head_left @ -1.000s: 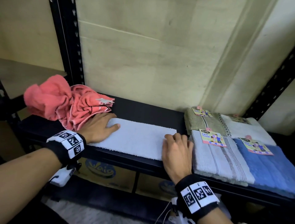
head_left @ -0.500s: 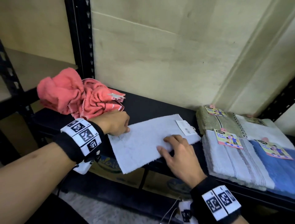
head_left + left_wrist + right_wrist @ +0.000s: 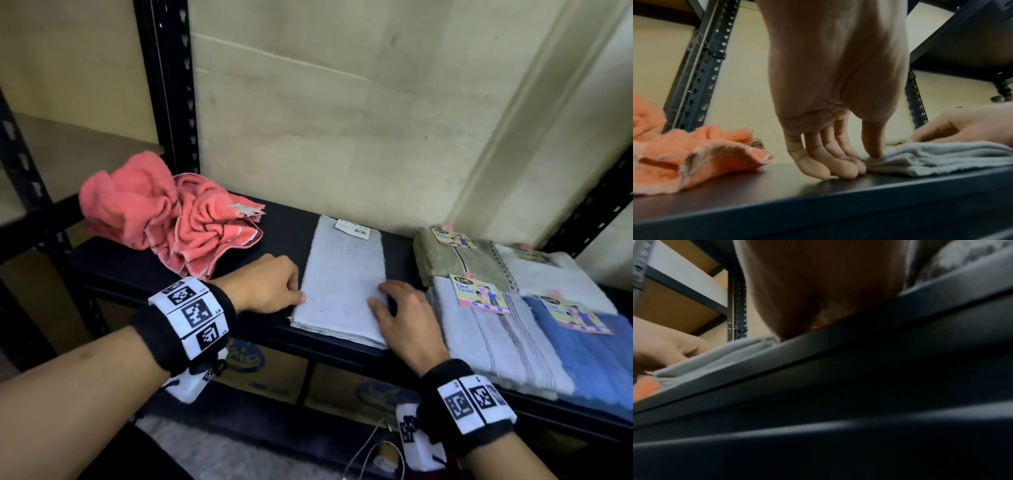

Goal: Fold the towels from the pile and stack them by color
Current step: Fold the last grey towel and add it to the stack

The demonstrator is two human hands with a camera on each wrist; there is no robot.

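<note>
A folded white towel (image 3: 346, 274) lies front to back on the black shelf (image 3: 281, 233), with its paper tag at the far end. My left hand (image 3: 298, 294) is at its near left corner. In the left wrist view the thumb presses on top of that corner while the fingertips (image 3: 838, 170) sit against its edge on the shelf, pinching it. My right hand (image 3: 383, 294) rests flat on the towel's near right part. A crumpled pile of pink towels (image 3: 164, 212) sits at the left. The right wrist view shows only the heel of the hand and the towel's edge (image 3: 715, 356).
Folded towels lie at the right: an olive one (image 3: 442, 260), a plain white one (image 3: 555, 281), a striped white one (image 3: 486, 335) and a blue one (image 3: 589, 363). A black upright post (image 3: 168, 85) stands behind the pink pile. Cardboard boxes (image 3: 260, 366) sit under the shelf.
The white towel has turned from lying crosswise to lying front to back. Both hands turned with it and now sit at its near end.
</note>
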